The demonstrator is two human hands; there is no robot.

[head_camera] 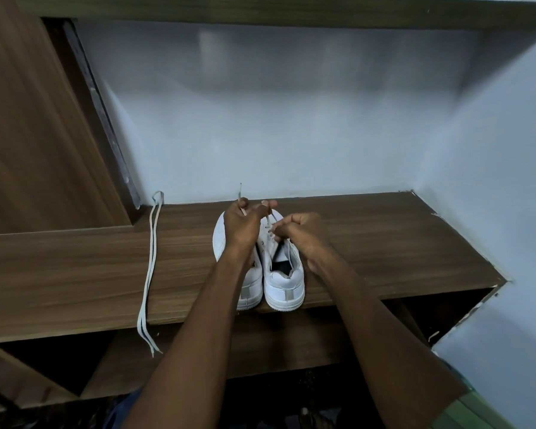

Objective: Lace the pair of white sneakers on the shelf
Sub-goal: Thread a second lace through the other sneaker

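Pinched in my left hand [241, 222] is one end of a white lace [240, 201], its tip sticking up past my knuckles toward the back wall; the fingers are curled round it. My right hand [300, 232] is curled too, fingertips bunched low over the eyelets of the right sneaker [283, 281], and it looks to be pinching the other run of the same lace, though the strand there is too thin and shaded for me to be sure.

Working from the left: a second lace [149, 274] lies loose on the wooden shelf [384, 243], well apart from the shoes, doubled over near the back wall, with both ends hanging off the front edge. Nothing touches it, so I judge it is waiting for the other shoe. Next comes the left sneaker [248, 289], mostly hidden under my left forearm; I cannot tell whether it has any lace in it. Touching it on the right is the right sneaker, heels of both toward me at the shelf's front edge, toes toward the wall.

As for progress, I judge we are early: a few crossings seem to show near the toe end of the right sneaker, and the upper eyelets near the open collar look bare. So one shoe is partly laced and the other is probably not begun.

No true containers here. The open mouth of the right sneaker shows only dark lining. The cubby [291, 342] below the shelf is too dark to read.
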